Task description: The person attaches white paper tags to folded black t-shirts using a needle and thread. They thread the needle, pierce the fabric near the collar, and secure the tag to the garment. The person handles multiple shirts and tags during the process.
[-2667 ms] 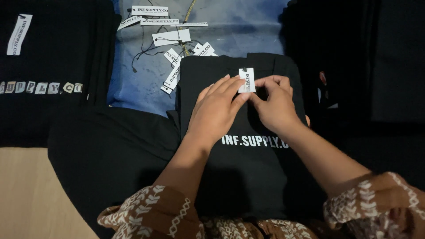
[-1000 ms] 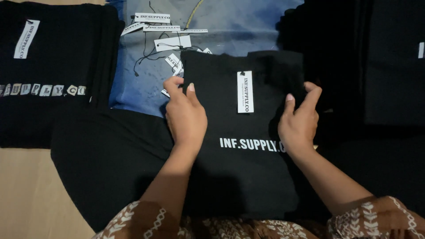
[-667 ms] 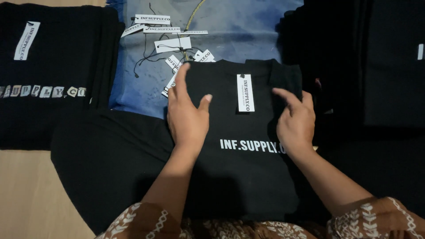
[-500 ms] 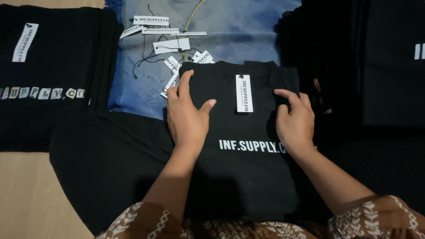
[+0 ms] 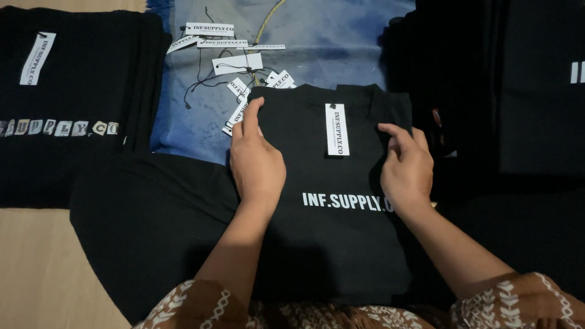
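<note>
Black cotton makes up the folded shirt (image 5: 332, 201), which lies face up on a dark cloth (image 5: 146, 225) directly in front of the person, collar end away from the body and hem end toward it. Its long axis runs straight away from the person, so both hands meet it from the near end and sit on its two long sides. A narrow white label (image 5: 337, 129) is stuck upright just below the collar, and a line of white lettering crosses the chest between the wrists.

Neither hand is clearly nearer; each touches the shirt. Left hand (image 5: 256, 161) lies flat, palm down, on the shirt's left edge, fingers together and stretched toward the collar, thumb spread inward; it presses rather than grips. Right hand (image 5: 407, 167) rests on the right edge with its fingers loosely curled, their tips on the fabric beside the label; it holds nothing, and whether any fingertip pinches a fold I cannot tell.

Beyond the collar, loose paper tags (image 5: 234, 64) with thin strings lie scattered on a blue cloth (image 5: 341, 42), some just touching the shirt's upper left corner. Another black shirt (image 5: 67, 109) with its own white label lies to the left, and a stack of dark garments (image 5: 518, 91) sits to the right. Patterned brown sleeves (image 5: 201, 307) show at the bottom edge.
</note>
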